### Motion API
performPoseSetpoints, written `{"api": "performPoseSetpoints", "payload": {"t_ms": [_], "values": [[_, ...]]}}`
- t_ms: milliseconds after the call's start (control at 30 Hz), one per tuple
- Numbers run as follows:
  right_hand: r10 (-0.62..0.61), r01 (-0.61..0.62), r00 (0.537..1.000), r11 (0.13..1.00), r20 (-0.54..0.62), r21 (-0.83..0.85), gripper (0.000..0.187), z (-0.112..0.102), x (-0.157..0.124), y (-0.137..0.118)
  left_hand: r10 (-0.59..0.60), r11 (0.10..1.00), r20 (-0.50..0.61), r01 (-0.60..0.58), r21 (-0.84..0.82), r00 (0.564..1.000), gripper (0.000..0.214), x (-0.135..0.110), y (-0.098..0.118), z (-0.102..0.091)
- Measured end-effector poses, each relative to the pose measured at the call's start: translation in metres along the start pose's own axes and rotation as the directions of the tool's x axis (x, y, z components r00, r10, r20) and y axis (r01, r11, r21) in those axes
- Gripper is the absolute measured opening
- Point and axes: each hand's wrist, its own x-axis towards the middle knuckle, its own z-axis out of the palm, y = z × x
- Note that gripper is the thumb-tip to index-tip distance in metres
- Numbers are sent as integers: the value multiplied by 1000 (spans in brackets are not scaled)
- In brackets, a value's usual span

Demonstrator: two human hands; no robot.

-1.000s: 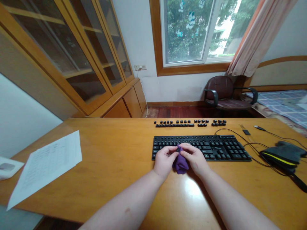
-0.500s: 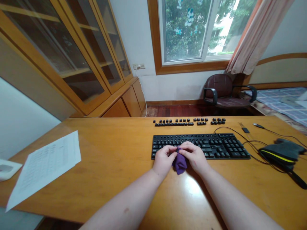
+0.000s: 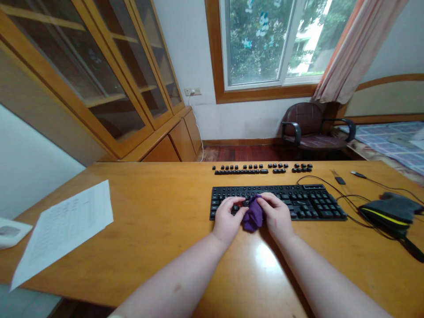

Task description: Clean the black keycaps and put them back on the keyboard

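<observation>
My left hand (image 3: 227, 217) is closed, with finger and thumb around a small black piece that looks like a keycap (image 3: 245, 203), partly hidden by the fingertips. A crumpled purple cloth (image 3: 253, 215) hangs from my right hand (image 3: 275, 214), pinched between thumb and fingers just to the right of the left fingertips. Both hands hover over the front of a black keyboard (image 3: 318, 206), covering part of its left half. Its upper rows, seen behind the hands, show small bare key stems.
Loose black keycaps (image 3: 240, 172) lie in two rows beyond the keyboard. Cables, a small black dongle (image 3: 339, 180) and a dark pouch with a yellow stripe (image 3: 386, 214) lie at the right. Printed sheets (image 3: 66, 229) and a white object (image 3: 13, 233) are at the left.
The cloth has moved up and to the right, away from the left fingertips, and stays in my right hand. My hands have drawn slightly apart, uncovering the black piece in my left fingers.
</observation>
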Motion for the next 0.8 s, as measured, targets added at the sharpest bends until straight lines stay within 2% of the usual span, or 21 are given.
{"api": "performPoseSetpoints", "payload": {"t_ms": [167, 267, 400, 500, 633, 733, 800], "values": [[-41, 36, 986, 999, 161, 30, 9, 3, -2, 2, -148, 959, 41, 153, -237, 988, 24, -1, -1, 5], [-12, -2, 974, 998, 227, 63, 14, 5, -2, 4, -153, 940, 85, 171, -294, 985, 22, 1, -1, 5], [82, -131, 931, 984, 356, 116, 23, 7, -2, 3, -93, 972, 3, 91, -216, 996, 18, 3, -3, 2], [120, -195, 898, 971, 424, 137, 22, 7, -3, 3, -30, 993, -46, 25, -112, 998, 17, 3, -3, -1], [170, -231, 900, 967, 402, 108, 17, 6, -3, 5, 31, 999, -63, -30, 11, 998, 17, 1, 0, -2], [206, -260, 909, 960, 362, 105, 17, 7, -3, 6, 31, 997, -71, -26, 72, 997, 17, 1, 1, -3], [244, -307, 898, 943, 366, 126, 19, 8, -4, 6, 32, 995, -57, -26, 101, 998, 18, 2, 1, -4]]}}
